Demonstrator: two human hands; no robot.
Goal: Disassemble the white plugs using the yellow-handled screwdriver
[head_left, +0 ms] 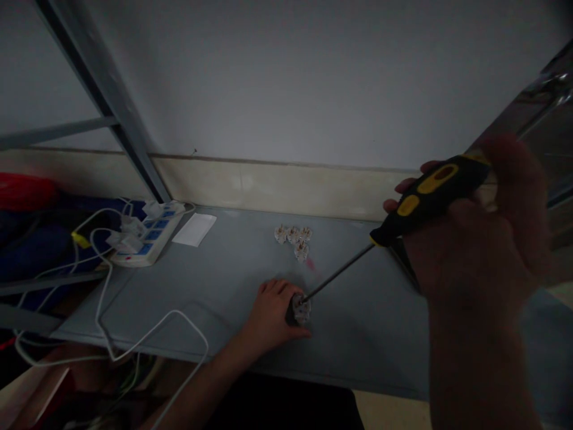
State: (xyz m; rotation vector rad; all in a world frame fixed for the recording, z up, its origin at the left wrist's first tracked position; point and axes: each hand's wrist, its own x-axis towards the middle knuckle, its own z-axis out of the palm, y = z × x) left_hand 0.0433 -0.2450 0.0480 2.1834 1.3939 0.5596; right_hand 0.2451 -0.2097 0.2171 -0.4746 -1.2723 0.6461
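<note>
My right hand (474,227) is wrapped round the black and yellow handle of a screwdriver (430,190). The long metal shaft slants down to the left, and its tip meets a small round part (302,309) with a pale, uneven face and a dark body. Around that part curl the fingers and thumb of my left hand (273,316), holding it against the grey tabletop (367,334). Beyond it lies a cluster of several small pale pieces with brass-coloured prongs (301,249). Their exact kind is too small to make out.
A white power strip (147,245) with several plugged-in adapters stands at the left. White cables (179,313) trail over the front edge. A white card (195,230) lies beside the strip. The wall (286,89) rises behind, and a metal frame (129,137) stands on the left.
</note>
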